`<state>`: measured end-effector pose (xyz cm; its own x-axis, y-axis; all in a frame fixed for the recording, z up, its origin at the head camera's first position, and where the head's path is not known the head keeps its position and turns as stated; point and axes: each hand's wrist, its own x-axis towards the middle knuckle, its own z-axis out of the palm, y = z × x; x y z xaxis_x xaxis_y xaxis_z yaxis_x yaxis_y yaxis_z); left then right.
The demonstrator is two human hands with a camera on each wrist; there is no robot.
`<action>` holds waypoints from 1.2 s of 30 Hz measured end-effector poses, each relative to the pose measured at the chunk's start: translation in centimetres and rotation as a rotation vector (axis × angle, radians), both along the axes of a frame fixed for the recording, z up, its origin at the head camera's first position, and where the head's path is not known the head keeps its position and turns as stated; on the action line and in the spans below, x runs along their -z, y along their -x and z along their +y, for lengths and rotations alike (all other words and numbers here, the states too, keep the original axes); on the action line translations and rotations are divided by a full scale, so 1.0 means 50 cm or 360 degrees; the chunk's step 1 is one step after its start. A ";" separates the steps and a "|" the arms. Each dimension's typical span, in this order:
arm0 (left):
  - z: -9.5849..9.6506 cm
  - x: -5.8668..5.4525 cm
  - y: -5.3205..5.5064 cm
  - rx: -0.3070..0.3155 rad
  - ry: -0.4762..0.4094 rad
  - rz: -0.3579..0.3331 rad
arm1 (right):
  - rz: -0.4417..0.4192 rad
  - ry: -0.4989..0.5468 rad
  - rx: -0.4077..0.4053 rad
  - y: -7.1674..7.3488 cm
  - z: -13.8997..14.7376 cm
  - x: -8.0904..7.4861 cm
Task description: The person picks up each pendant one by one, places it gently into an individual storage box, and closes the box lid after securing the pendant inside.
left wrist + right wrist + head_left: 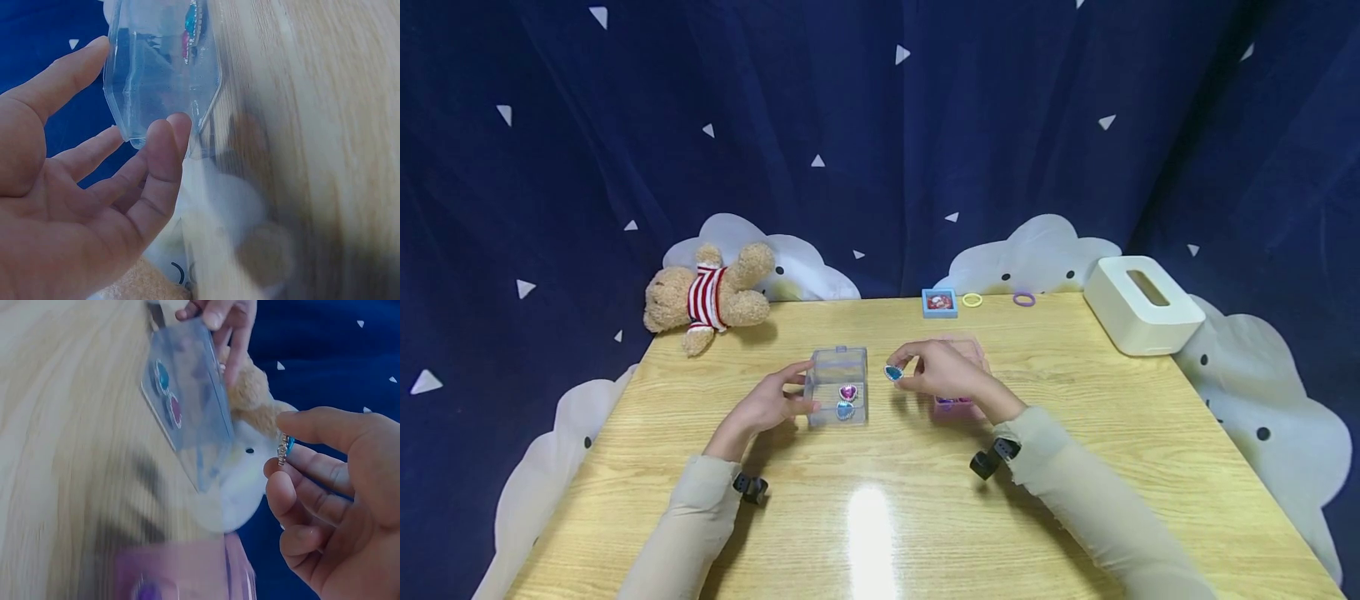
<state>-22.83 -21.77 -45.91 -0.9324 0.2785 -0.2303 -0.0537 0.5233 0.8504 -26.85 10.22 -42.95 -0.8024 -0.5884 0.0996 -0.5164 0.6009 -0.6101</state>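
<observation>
In the head view, my right hand [942, 371] pinches a blue gem in a silvery beaded setting [893, 372] between thumb and fingertips. The gem is seen edge-on in the right wrist view, raised off the table. To its left stands a clear plastic box [837, 364] with its lid up. A pink gem [847, 392] and a light blue gem [845, 410] lie inside it. My left hand [767, 402] touches the box's left side with spread thumb and fingers. Below my right hand, partly hidden by it, is an open pink box [952, 412] with purple pieces inside.
Along the back edge lie a small blue-framed picture [940, 303], a yellow ring [972, 299] and a purple ring [1024, 298]. A teddy bear [707, 300] lies at the back left; a white tissue box [1142, 306] stands at the back right. Behind hangs a dark blue curtain [880, 183].
</observation>
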 end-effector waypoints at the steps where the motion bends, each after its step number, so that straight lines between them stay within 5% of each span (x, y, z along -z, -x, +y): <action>1: 0.000 0.000 0.000 0.0003 0.0004 0.0002 | -0.0014 0.0003 -0.0004 0.001 -0.009 0.002; 16: 0.003 -0.002 0.000 -0.0016 0.0010 0.0000 | -0.0048 -0.0027 -0.0109 0.007 -0.120 0.022; 36: 0.003 -0.004 -0.001 -0.0010 0.0014 0.0000 | -0.0015 -0.0159 -0.0199 0.028 -0.172 0.071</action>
<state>-22.77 -21.61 -45.69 -0.9340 0.2709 -0.2328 -0.0570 0.5303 0.8459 -28.23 1.61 -46.50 -0.7227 -0.6906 0.0286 -0.5857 0.5899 -0.5558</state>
